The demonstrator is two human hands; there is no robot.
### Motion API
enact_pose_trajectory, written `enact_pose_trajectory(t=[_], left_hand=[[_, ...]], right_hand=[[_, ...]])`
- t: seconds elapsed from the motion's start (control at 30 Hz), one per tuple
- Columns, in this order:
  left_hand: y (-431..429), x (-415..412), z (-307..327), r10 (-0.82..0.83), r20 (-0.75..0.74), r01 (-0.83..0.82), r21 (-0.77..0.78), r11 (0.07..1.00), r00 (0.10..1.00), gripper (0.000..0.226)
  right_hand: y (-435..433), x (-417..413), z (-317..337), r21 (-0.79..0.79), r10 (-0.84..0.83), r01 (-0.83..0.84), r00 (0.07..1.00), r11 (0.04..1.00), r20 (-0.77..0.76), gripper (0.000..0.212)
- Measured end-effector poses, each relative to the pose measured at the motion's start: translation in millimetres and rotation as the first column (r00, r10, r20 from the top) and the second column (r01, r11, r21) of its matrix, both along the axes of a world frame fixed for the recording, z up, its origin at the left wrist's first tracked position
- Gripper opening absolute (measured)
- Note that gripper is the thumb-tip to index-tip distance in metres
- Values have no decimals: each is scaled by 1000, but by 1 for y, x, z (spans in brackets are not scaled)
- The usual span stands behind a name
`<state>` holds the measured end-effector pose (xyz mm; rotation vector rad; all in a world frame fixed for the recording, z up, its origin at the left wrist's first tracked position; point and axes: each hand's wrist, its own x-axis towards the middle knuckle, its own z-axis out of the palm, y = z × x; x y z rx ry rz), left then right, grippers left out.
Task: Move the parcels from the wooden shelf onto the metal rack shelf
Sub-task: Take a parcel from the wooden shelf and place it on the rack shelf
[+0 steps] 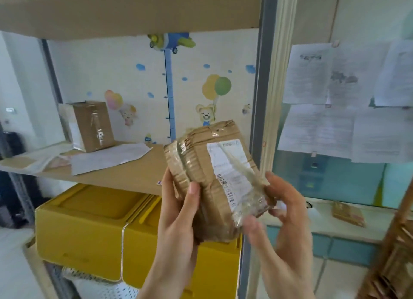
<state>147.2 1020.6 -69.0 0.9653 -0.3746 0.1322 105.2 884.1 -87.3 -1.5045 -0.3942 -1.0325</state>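
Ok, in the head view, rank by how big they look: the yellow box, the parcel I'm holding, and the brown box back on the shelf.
1. Yellow box, largest.
2. Held parcel.
3. Brown box on the shelf, smallest, though it sits farther from the camera, so its true size against the parcel is unsure.

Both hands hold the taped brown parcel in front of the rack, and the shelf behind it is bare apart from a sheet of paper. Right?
Not quite. The head view shows a cardboard box also standing on that shelf, back left, behind the paper. The rest holds: left hand and right hand both grip the taped parcel.
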Motion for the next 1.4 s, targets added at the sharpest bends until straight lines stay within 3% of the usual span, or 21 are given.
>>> enact_pose_trajectory(t=[0.07,0.17,0.27,0.37,0.4,0.5,0.57,0.63,0.7,0.77,0.83,0.9,0.97,1.0,1.1,1.2,1.3,1.4], left_hand=[[10,5,-4,-92,-24,91,-49,995,995,55],[26,14,-8,-106,-2,106,-42,994,994,59],[41,24,-5,17,-1,-17,40,999,1000,74],[54,33,-3,95,49,-100,126,987,994,73],[58,35,-4,87,51,-92,121,988,995,76],[63,36,-6,26,27,-28,99,995,999,92],[59,35,-9,-46,-26,48,56,997,999,92],[53,37,-16,-14,-75,18,56,998,997,67],[45,38,-21,58,-79,-51,87,995,995,50],[34,36,-19,69,-62,-65,70,995,996,67],[24,33,-16,52,-55,-48,75,996,997,82],[19,30,-14,-2,-26,4,89,996,1000,67],[14,26,-14,-40,-13,42,124,991,999,68],[9,22,-15,-51,-16,52,149,987,999,64],[-8,7,-15,20,-31,-15,151,988,999,44],[-13,1,-15,92,-51,-91,20,996,994,43],[-14,-1,-15,81,-35,-80,30,996,996,44],[-12,2,-15,63,-42,-60,65,996,997,58]], right_hand=[[9,9,-3,55,32,-27,995,998,-98,81],[26,18,1,269,325,-271,928,924,-183,100],[39,22,0,202,203,-158,953,967,-227,90],[42,28,1,262,142,-82,965,962,-219,104],[39,31,5,354,176,-100,966,930,-190,102],[23,39,22,557,231,-161,971,815,-56,71],[11,44,32,477,214,-149,973,866,-84,34],[4,47,38,347,197,-125,964,930,-180,10],[-6,44,37,199,251,-209,943,958,-220,18],[-16,39,35,93,360,-349,886,933,-293,52],[-27,38,33,162,416,-384,860,909,-296,83],[-35,41,35,363,374,-273,895,891,-243,96],[-42,44,38,481,252,-120,942,868,-220,81],[-44,45,39,460,215,-86,948,884,-236,65],[-45,44,34,221,318,-262,905,940,-282,32],[-46,38,22,136,496,-478,811,868,-311,53],[-48,37,12,164,525,-499,806,851,-274,56],[-48,43,7,264,470,-411,852,873,-229,48]])
